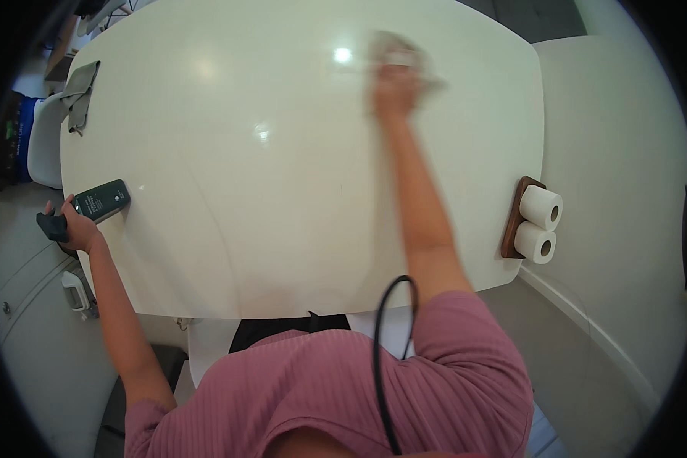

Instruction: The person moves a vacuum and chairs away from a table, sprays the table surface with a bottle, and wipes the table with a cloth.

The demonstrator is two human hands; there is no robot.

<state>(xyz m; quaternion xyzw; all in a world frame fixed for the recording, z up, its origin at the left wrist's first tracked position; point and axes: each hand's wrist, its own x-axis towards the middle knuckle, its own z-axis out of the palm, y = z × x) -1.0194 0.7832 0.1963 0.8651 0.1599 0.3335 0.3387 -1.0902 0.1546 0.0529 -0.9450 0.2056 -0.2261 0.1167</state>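
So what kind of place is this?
Probably a room in a home, maybe a dining area: there's a big white table, a white chair beside it, and two paper rolls at the right edge.

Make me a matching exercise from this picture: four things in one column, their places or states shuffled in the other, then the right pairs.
Column one
1. Bottle
2. Paper rolls
3. Grey cloth
4. Right hand

Column two
A. Blurred, toward the far side of the table
B. White, beside a brown holder near the table's right edge
C. Dark green, gripped by the left hand
D. At the table's left edge, farther away than the bottle

Right pairs: 1-C, 2-B, 3-D, 4-A
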